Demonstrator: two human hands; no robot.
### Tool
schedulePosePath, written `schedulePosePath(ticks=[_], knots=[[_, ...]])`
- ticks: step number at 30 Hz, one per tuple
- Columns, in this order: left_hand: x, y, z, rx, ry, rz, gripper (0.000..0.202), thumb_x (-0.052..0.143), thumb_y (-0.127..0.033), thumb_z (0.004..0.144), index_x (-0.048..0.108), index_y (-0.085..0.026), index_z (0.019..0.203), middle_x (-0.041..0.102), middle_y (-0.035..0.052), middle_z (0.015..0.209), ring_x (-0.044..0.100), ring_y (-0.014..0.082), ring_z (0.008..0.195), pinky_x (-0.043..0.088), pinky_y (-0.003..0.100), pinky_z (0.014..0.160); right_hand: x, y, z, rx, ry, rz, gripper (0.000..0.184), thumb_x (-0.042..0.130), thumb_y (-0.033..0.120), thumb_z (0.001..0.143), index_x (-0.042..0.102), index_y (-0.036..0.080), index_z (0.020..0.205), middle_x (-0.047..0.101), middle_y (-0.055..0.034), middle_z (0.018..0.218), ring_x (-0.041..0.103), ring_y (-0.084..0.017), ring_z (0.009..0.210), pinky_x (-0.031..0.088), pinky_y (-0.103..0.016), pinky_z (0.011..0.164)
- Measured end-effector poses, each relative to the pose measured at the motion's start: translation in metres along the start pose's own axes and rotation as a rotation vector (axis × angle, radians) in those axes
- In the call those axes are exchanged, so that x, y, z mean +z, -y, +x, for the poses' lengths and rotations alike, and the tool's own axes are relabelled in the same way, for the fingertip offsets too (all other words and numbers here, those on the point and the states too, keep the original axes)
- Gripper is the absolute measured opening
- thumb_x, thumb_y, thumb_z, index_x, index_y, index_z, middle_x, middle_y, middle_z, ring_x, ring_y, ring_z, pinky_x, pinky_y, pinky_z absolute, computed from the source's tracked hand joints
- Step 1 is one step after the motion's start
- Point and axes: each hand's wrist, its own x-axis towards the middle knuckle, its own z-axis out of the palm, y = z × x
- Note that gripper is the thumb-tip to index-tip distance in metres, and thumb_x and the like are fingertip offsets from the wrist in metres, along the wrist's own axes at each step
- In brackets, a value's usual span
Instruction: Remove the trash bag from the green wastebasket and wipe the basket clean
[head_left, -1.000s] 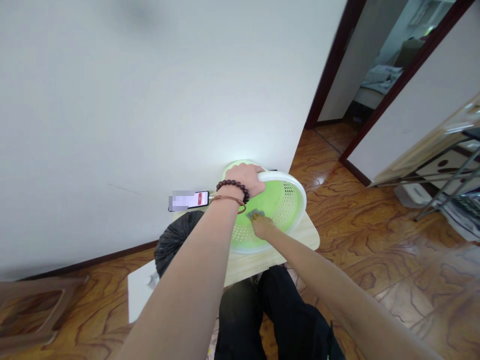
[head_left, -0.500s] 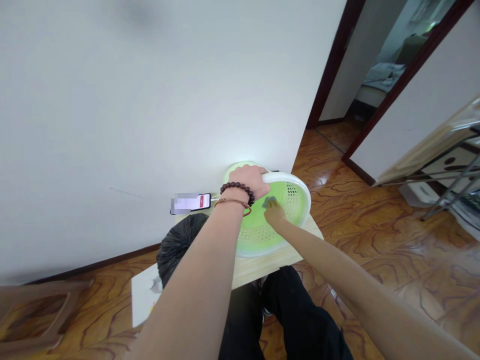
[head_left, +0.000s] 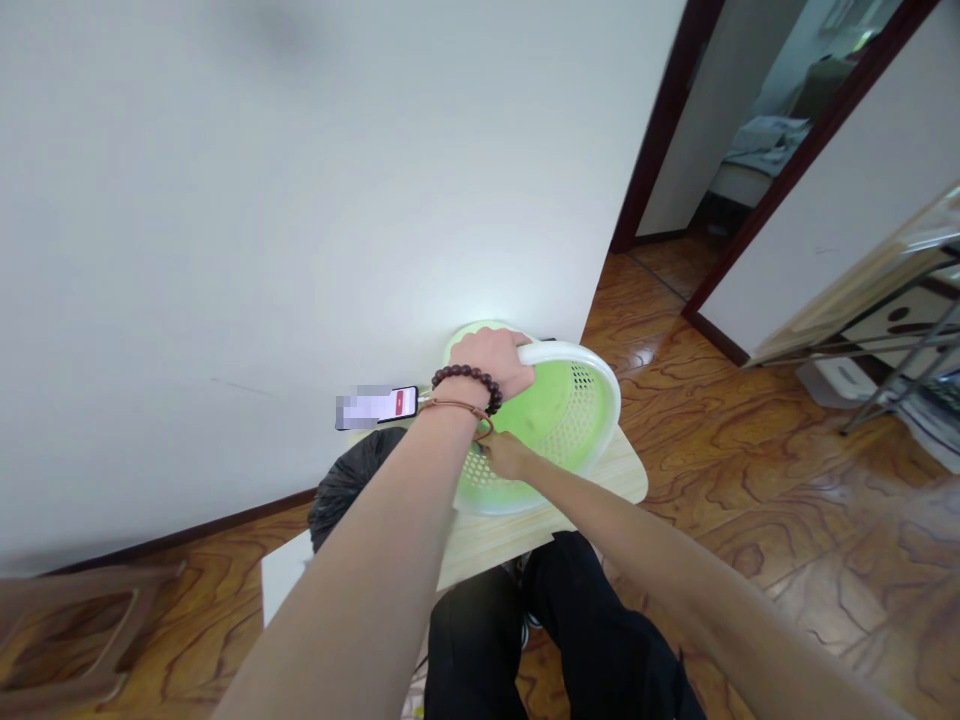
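Note:
A round green colander basket (head_left: 570, 410) with a white rim stands tilted on a small light wooden table (head_left: 525, 515). My left hand (head_left: 491, 360), with bead bracelets on the wrist, is closed round the basket's white rim at its far left side. My right hand (head_left: 506, 455) is inside the basket at its near left wall, fingers pressed together; what it holds is hidden behind my left wrist.
A phone (head_left: 379, 405) with a lit screen lies at the table's left by the white wall. A black bag (head_left: 349, 480) sits on the floor to the left. Wooden floor spreads right toward a doorway (head_left: 720, 150) and metal rack legs (head_left: 900, 370).
My right hand slid from the basket's upper middle down to its near left wall. The grey cloth seen in it earlier is now out of sight. My left hand stayed on the rim.

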Motion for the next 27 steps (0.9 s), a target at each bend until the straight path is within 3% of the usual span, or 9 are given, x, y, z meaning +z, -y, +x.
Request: schedulePosePath(ticks=[4,7,15,17,19,22,24,25,27], knots=[[-0.004,-0.005,-0.005,-0.027,-0.031,-0.040,0.040,0.044,-0.047,0.073,0.062,-0.036,0.107,0.068,0.0032,0.090,0.061,0.0227,0.078,0.047,0.033,0.067,-0.015,-0.054,-0.041,0.087,-0.026,-0.147,0.049,0.035,0.003,0.080,0.048,0.008,0.127,0.046,-0.0145,0.133,0.040,-0.020,0.123,0.031,-0.032,0.101],[-0.006,-0.002,-0.014,-0.125,-0.104,-0.081,0.043,0.039,-0.050,0.076,0.062,-0.030,0.106,0.068,0.0053,0.088,0.062,0.0222,0.078,0.046,0.031,0.066,-0.032,-0.074,-0.056,0.176,-0.065,-0.233,0.041,0.035,0.006,0.082,0.059,0.005,0.115,0.051,-0.0196,0.125,0.039,-0.024,0.123,0.025,-0.035,0.105],[-0.017,0.023,-0.032,-0.317,-0.104,0.129,0.072,0.025,-0.070,0.074,0.064,-0.014,0.096,0.067,0.0170,0.085,0.062,0.0304,0.083,0.047,0.038,0.070,-0.050,-0.059,-0.057,0.189,-0.030,-0.324,0.038,0.036,0.010,0.084,0.062,0.004,0.112,0.050,-0.0190,0.127,0.035,-0.027,0.126,0.022,-0.039,0.106],[-0.022,0.024,-0.034,-0.333,-0.117,0.198,0.070,0.024,-0.067,0.077,0.062,-0.014,0.102,0.066,0.0184,0.090,0.061,0.0322,0.086,0.046,0.041,0.071,-0.051,-0.054,-0.054,0.198,-0.011,-0.329,0.037,0.037,0.010,0.084,0.063,0.005,0.110,0.053,-0.0189,0.124,0.038,-0.027,0.124,0.023,-0.039,0.105],[-0.026,0.024,-0.034,-0.258,-0.166,0.224,0.056,0.027,-0.052,0.083,0.050,-0.018,0.122,0.064,0.0163,0.104,0.061,0.0315,0.092,0.046,0.043,0.076,-0.052,-0.050,-0.050,0.208,-0.003,-0.321,0.037,0.037,0.009,0.083,0.064,0.006,0.109,0.055,-0.0194,0.121,0.041,-0.027,0.122,0.025,-0.040,0.104],[-0.033,0.024,-0.025,0.071,-0.222,0.204,0.058,0.036,-0.024,0.081,0.026,-0.026,0.138,0.048,0.0074,0.133,0.048,0.0242,0.117,0.039,0.040,0.093,-0.053,-0.049,-0.045,0.218,0.013,-0.307,0.037,0.037,0.009,0.083,0.064,0.005,0.109,0.056,-0.0195,0.120,0.042,-0.027,0.121,0.028,-0.039,0.103],[-0.035,0.024,-0.014,0.272,-0.180,0.180,0.066,0.042,-0.017,0.073,0.029,-0.024,0.137,0.039,0.0035,0.141,0.034,0.0199,0.129,0.030,0.034,0.103,-0.052,-0.052,-0.043,0.221,0.023,-0.294,0.037,0.038,0.009,0.082,0.064,0.005,0.108,0.056,-0.0191,0.120,0.042,-0.027,0.121,0.029,-0.038,0.103],[-0.035,0.024,-0.007,0.304,-0.139,0.155,0.066,0.044,-0.016,0.070,0.034,-0.022,0.135,0.040,0.0038,0.140,0.032,0.0197,0.130,0.028,0.032,0.104,-0.051,-0.055,-0.042,0.223,0.023,-0.287,0.037,0.039,0.009,0.082,0.064,0.005,0.109,0.055,-0.0188,0.122,0.042,-0.026,0.121,0.028,-0.037,0.103],[-0.033,0.023,0.004,0.250,-0.067,0.040,0.061,0.046,-0.017,0.068,0.044,-0.021,0.128,0.050,0.0053,0.131,0.043,0.0206,0.121,0.034,0.031,0.100,-0.048,-0.062,-0.042,0.232,0.012,-0.268,0.037,0.039,0.008,0.082,0.062,0.005,0.111,0.052,-0.0180,0.126,0.039,-0.025,0.124,0.025,-0.036,0.105]])
